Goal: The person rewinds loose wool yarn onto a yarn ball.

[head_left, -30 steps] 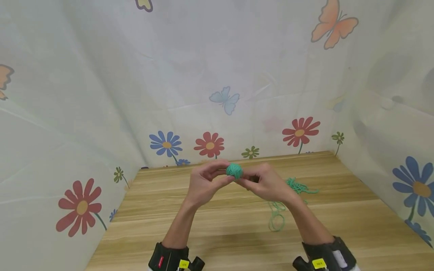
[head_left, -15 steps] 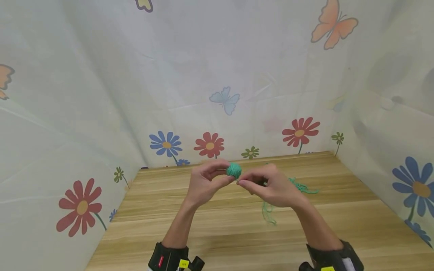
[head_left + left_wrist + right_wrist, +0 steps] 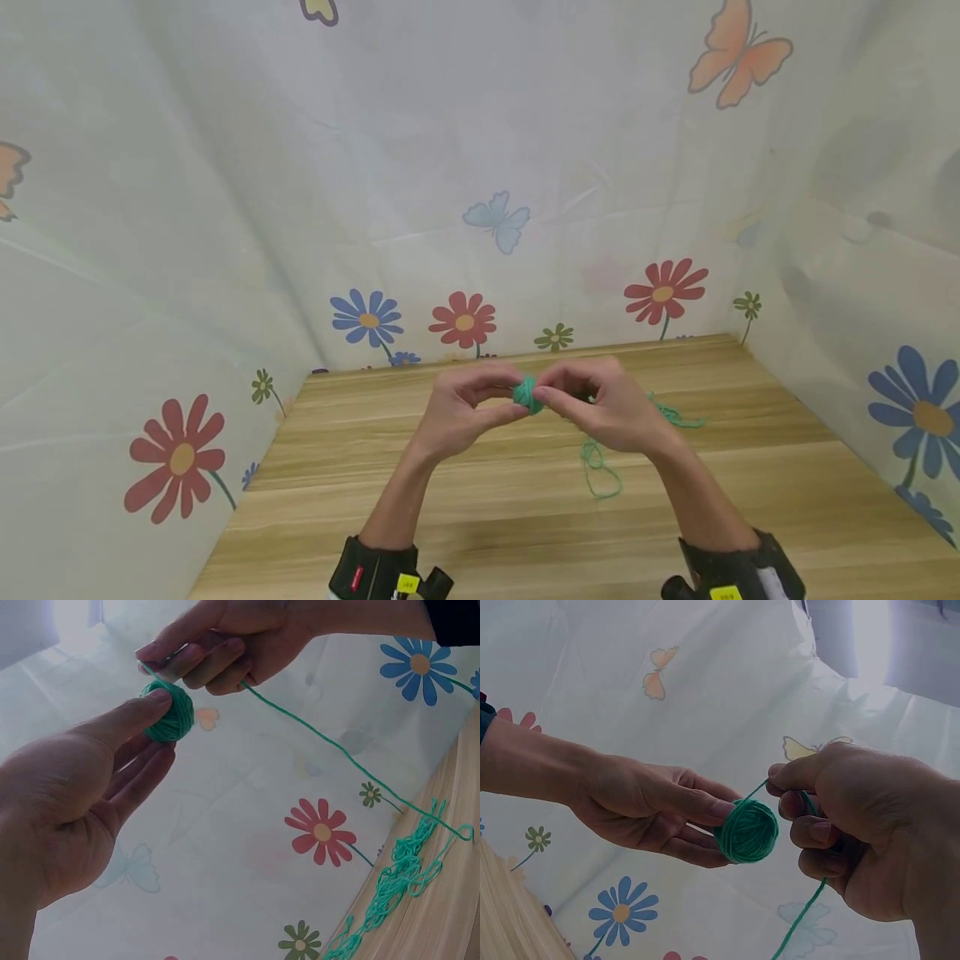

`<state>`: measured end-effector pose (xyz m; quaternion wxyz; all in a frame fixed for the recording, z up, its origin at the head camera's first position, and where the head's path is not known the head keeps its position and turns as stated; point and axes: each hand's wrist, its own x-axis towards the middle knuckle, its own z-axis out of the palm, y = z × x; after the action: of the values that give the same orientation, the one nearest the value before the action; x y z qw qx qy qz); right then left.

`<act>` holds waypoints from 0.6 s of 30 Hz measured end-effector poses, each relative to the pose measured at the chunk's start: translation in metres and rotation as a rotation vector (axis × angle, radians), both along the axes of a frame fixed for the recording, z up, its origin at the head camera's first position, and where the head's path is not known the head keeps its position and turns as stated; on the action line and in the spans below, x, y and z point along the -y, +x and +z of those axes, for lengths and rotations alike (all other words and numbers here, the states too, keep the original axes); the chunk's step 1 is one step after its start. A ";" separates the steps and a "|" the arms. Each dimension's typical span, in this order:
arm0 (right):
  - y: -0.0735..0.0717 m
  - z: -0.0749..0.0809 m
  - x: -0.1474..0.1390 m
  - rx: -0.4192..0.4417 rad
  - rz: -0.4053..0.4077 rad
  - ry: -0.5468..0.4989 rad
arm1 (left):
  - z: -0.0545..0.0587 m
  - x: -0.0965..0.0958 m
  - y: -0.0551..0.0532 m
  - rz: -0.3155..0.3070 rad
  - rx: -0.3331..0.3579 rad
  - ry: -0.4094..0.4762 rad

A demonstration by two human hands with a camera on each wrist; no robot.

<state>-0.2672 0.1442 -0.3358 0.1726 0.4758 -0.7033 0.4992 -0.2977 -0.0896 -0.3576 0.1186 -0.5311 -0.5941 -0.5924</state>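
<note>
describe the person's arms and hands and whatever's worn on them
The left hand and right hand are bare, without gloves. The left arm wears a black cuff with a red tag; the right arm a black cuff with a pale patch. Each shows a yellow label and a short black stub.

This looked like a little booth set up around a table (image 3: 322, 483). A white sheet (image 3: 420, 125) went up like walls at the back, on the left and on the right. It had creases in it, and it was printed with red flowers (image 3: 180, 460), blue flowers (image 3: 367, 319) and orange butterflies (image 3: 737, 65). The table top was wood, with long stripes. In the right wrist view the sheet stopped at a bumpy edge, and past it were a bright light (image 3: 871, 641) and a grey surface (image 3: 922, 652). I couldn't tell if it was inside a home or a workplace.
</note>
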 end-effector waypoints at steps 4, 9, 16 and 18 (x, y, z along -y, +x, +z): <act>-0.002 -0.001 0.000 -0.001 -0.012 -0.003 | -0.002 0.000 -0.002 -0.036 -0.018 -0.029; -0.007 -0.004 -0.001 0.033 -0.047 0.016 | -0.010 0.002 -0.008 -0.047 -0.032 -0.052; -0.014 -0.009 -0.001 0.096 -0.138 0.048 | -0.009 0.003 -0.006 -0.063 -0.033 -0.071; -0.013 -0.007 0.000 0.110 -0.174 0.055 | -0.004 0.002 -0.001 -0.065 -0.030 -0.070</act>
<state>-0.2804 0.1442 -0.3433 0.1632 0.3897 -0.7638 0.4880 -0.2985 -0.0917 -0.3619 0.0897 -0.5628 -0.5950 -0.5667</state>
